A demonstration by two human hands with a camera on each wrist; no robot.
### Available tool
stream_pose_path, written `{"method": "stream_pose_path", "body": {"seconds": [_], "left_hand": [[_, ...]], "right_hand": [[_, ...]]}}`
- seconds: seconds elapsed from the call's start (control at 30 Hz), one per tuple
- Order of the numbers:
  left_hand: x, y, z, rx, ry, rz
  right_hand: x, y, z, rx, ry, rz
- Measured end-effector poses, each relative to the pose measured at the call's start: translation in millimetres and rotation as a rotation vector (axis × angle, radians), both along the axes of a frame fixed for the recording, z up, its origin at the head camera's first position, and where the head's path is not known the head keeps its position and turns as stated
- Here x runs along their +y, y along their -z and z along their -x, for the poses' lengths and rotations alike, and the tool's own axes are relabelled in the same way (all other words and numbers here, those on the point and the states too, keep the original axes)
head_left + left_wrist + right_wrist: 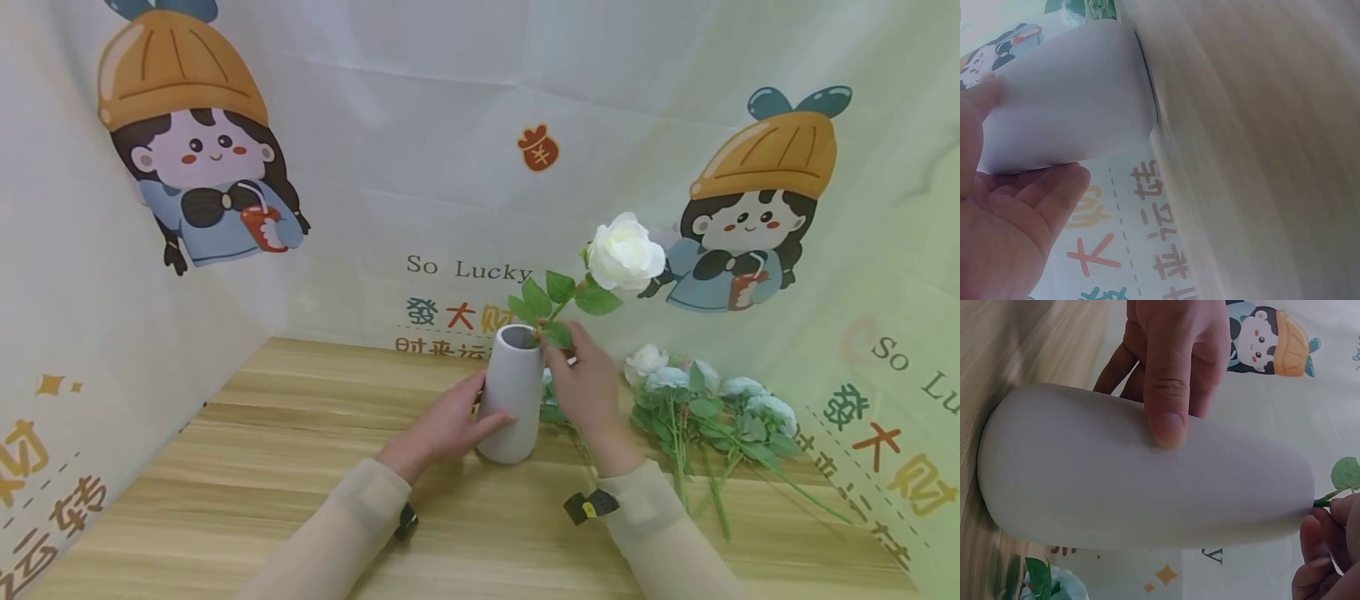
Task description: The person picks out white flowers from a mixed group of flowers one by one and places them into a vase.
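below: wood-grain table (292, 417) | behind: cartoon-print cloth (390, 150) | atop: upright vase (516, 383)

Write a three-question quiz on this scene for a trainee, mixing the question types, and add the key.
1. Multiple choice: what does the right hand hold?
A) A blue flower
B) A white rose
C) A cloth

2. True or false: the vase held by the left hand lies on its side.

3. Fill in the blank: from the person's viewpoint, the loose flowers lie on the table to the ____ of the vase.

Key:
1. B; the fingers are at its stem, near the vase's rim.
2. False; it stands with its base down and its opening up.
3. Right.
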State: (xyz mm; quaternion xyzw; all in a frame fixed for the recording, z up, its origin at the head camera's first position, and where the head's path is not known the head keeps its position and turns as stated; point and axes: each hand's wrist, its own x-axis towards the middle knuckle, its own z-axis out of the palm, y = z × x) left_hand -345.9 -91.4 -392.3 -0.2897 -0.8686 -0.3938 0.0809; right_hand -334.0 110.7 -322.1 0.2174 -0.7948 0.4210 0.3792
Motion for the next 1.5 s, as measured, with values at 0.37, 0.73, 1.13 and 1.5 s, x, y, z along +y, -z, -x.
{"method": "stream_pose_path", "body": {"seconds": [0.37, 0.73, 1.13, 1.5], "left_hand": [[1, -0.8, -0.2, 0.020, 0.006, 0.004], [0, -1.1, -0.4, 0.003, 0.005, 0.003], [-1, -0.4, -0.5, -0.002, 0.002, -0.001], [-2, -0.4, 0.1, -0.019, -0.001, -0.011]], "right_hand": [[-4, -0.7, 0.5, 0.036, 0.033, -0.018], [-4, 1.2, 2.3, -0.016, 0.043, 0.001], [-1, -8.6, -5.3, -0.071, -0.072, 0.110], [8, -11.0, -6.7, -0.088, -0.063, 0.062]]}}
